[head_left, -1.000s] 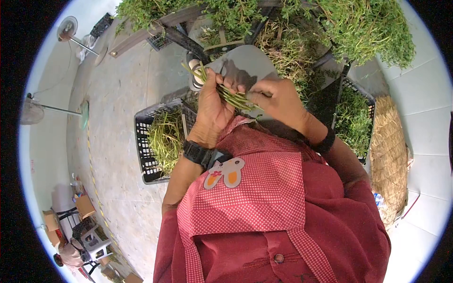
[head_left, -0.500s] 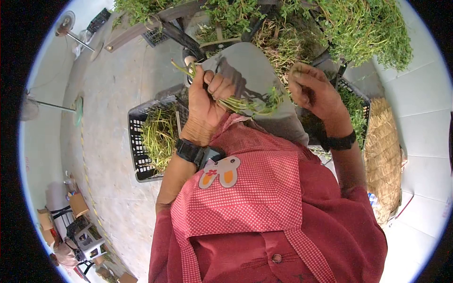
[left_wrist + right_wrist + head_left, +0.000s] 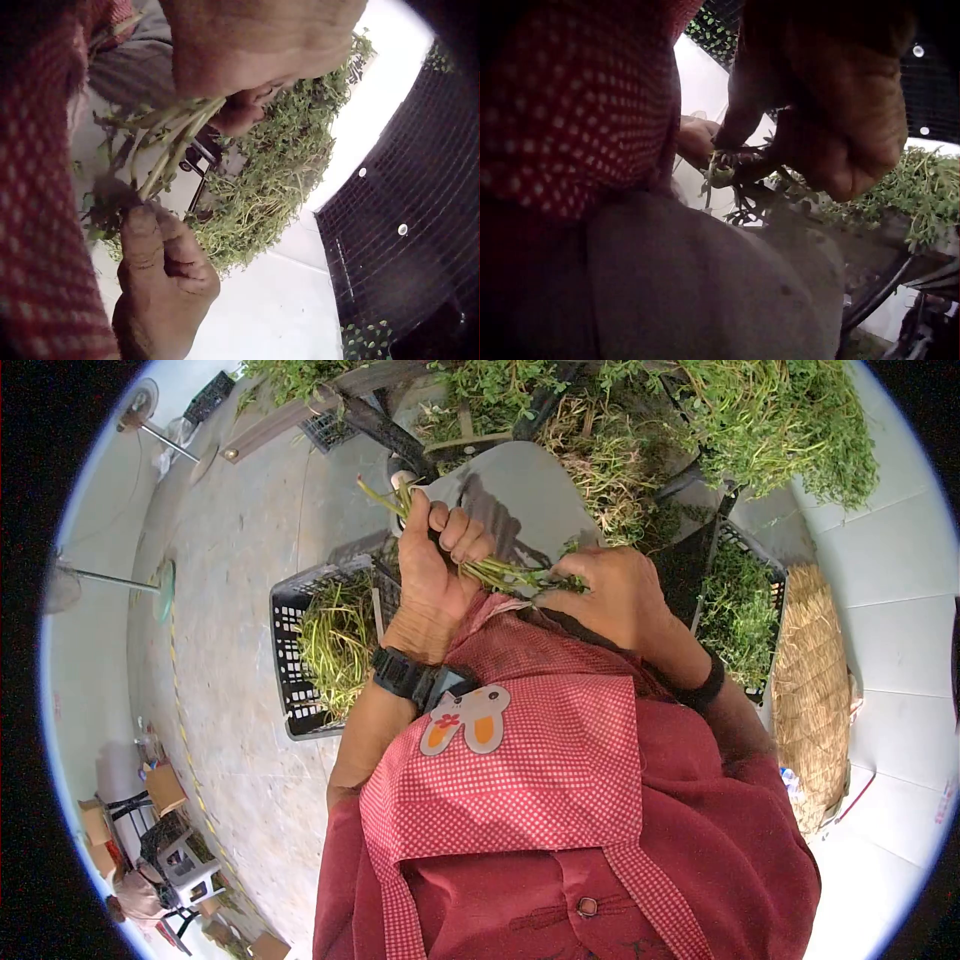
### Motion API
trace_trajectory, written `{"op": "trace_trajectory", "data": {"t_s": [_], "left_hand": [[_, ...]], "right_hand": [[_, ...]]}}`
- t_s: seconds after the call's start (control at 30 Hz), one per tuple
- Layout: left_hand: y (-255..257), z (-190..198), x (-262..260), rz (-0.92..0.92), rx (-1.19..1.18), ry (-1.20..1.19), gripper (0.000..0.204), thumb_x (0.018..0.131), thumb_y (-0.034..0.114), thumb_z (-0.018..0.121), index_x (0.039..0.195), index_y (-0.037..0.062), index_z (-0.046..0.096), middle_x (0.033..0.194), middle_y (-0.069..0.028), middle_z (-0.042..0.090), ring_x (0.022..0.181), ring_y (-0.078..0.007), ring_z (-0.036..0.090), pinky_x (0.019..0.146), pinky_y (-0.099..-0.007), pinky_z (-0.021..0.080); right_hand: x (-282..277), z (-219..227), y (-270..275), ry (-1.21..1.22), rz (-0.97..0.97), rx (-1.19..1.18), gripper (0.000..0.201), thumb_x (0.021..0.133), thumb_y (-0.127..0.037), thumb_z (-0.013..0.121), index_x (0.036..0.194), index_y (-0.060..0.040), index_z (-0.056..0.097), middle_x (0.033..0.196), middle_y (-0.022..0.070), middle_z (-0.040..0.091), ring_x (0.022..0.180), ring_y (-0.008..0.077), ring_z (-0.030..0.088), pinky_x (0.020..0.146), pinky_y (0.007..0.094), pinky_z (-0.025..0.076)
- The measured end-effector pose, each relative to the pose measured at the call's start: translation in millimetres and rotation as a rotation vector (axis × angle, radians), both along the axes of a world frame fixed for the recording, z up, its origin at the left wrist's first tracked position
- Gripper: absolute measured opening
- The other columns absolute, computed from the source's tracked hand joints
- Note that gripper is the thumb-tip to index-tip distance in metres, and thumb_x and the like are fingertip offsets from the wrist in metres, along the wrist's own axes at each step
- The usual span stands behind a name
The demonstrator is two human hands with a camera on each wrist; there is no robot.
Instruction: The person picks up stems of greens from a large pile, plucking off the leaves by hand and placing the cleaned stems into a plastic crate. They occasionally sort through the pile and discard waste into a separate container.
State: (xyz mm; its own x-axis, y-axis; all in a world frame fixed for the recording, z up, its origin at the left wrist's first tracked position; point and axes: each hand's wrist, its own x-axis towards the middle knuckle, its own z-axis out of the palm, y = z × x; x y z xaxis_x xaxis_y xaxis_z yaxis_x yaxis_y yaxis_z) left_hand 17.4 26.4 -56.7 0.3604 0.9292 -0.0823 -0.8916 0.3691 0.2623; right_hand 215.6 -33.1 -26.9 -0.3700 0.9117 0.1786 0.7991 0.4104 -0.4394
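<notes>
My left hand (image 3: 437, 560) curls round a small bundle of green stems (image 3: 497, 574), its thumb up and the stem ends poking out past it in the head view. At the bundle's leafy end, my right hand (image 3: 625, 595) pinches the tips between thumb and fingers. Up close in the left wrist view, the right hand (image 3: 161, 285) grips the lower end of the stems (image 3: 161, 154), which hang from the left hand (image 3: 262, 49). Small leaves (image 3: 724, 172) show below the right fingers in the dim right wrist view.
On the left stands a black crate (image 3: 290, 670) with yellow-green stems (image 3: 338, 640); another crate (image 3: 770, 615) with leafy greens is on the right. Leafy greens (image 3: 790, 430) heap on a raised surface ahead. A straw roll (image 3: 812, 700) lies at right. Grey cloth (image 3: 520, 490) covers the lap.
My right hand was at the bundle, then swung away to the right, and is now back pinching the leafy tips. The left hand kept its hold and shifted slightly left.
</notes>
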Motion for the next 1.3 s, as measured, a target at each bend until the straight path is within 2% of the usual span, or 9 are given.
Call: {"op": "trace_trajectory", "data": {"t_s": [0.53,0.6,0.63,0.7,0.77,0.87,0.93,1.03,1.3], "left_hand": [[-3,2,5,0.04,-0.057,0.02,0.04,0.094,0.041,0.041,0.066,0.0121,0.036,0.053,0.0024,0.025,0.046,-0.0103,0.022,0.044,-0.024,0.024],[-1,3,5,0.07,-0.087,0.031,0.041,0.095,0.04,0.038,0.065,0.0127,0.035,0.052,0.003,0.024,0.044,-0.0098,0.021,0.043,-0.0238,0.024],[-1,3,4,0.099,-0.118,0.042,0.041,0.096,0.039,0.034,0.064,0.0133,0.034,0.05,0.0036,0.023,0.043,-0.0093,0.02,0.041,-0.0237,0.023],[0,4,2,0.109,-0.115,0.07,0.042,0.096,0.039,0.033,0.064,0.0133,0.034,0.05,0.0038,0.023,0.043,-0.0093,0.019,0.041,-0.0237,0.023],[1,2,0,0.119,-0.11,0.096,0.042,0.097,0.04,0.032,0.064,0.0134,0.034,0.05,0.004,0.022,0.043,-0.0094,0.019,0.041,-0.0238,0.022],[4,1,0,0.082,-0.076,0.046,0.04,0.095,0.039,0.039,0.065,0.0127,0.035,0.053,0.0028,0.024,0.045,-0.0099,0.02,0.042,-0.0237,0.023],[3,0,-1,0.069,-0.06,0.045,0.04,0.095,0.039,0.039,0.065,0.013,0.035,0.052,0.0029,0.023,0.045,-0.0096,0.02,0.042,-0.0237,0.023],[4,-1,-1,0.067,-0.022,0.058,0.04,0.095,0.04,0.04,0.065,0.0132,0.034,0.052,0.0031,0.023,0.045,-0.0097,0.02,0.042,-0.0237,0.022],[-1,5,3,0.091,-0.084,0.085,0.04,0.095,0.04,0.039,0.065,0.0132,0.034,0.052,0.003,0.023,0.045,-0.0099,0.02,0.042,-0.0239,0.022]], "right_hand": [[-8,-15,8,0.316,-0.06,0.197,0.015,0.076,-0.019,0.061,0.081,-0.0056,0.064,0.064,0.0077,0.057,0.06,0.0274,0.059,0.055,0.0361,0.046],[-2,-5,11,0.744,-0.314,-0.195,0.013,0.081,-0.014,0.056,0.078,-0.0028,0.062,0.055,0.0017,0.048,0.049,0.0168,0.05,0.046,0.031,0.039],[9,-6,14,0.744,-0.313,-0.194,0.013,0.081,-0.014,0.056,0.078,-0.0028,0.062,0.055,0.0017,0.048,0.049,0.0168,0.05,0.046,0.031,0.039],[28,0,20,1.575,-0.095,-0.652,0.015,0.085,-0.014,0.055,0.076,-0.0031,0.059,0.054,-0.0036,0.04,0.046,0.0067,0.038,0.041,0.0247,0.03],[32,6,17,1.698,-0.156,-0.651,0.014,0.086,-0.015,0.054,0.076,-0.0061,0.058,0.054,-0.0053,0.038,0.045,0.0042,0.032,0.04,0.0216,0.023],[37,17,17,1.42,-0.12,-0.67,0.012,0.085,-0.015,0.056,0.079,-0.0063,0.06,0.055,-0.0032,0.04,0.045,0.0058,0.036,0.041,0.023,0.028],[28,21,17,0.442,0.101,0.006,0.009,0.081,-0.018,0.06,0.082,-0.0084,0.061,0.06,0.0017,0.047,0.048,0.0138,0.046,0.043,0.0284,0.037],[15,24,15,0.079,0.248,0.195,0.012,0.077,-0.021,0.061,0.083,-0.0102,0.062,0.067,0.0074,0.053,0.06,0.0246,0.057,0.053,0.0354,0.046],[9,13,16,-0.069,0.232,0.036,0.015,0.076,-0.022,0.058,0.08,-0.0091,0.063,0.074,0.0122,0.056,0.072,0.0306,0.059,0.063,0.0412,0.047]]}}
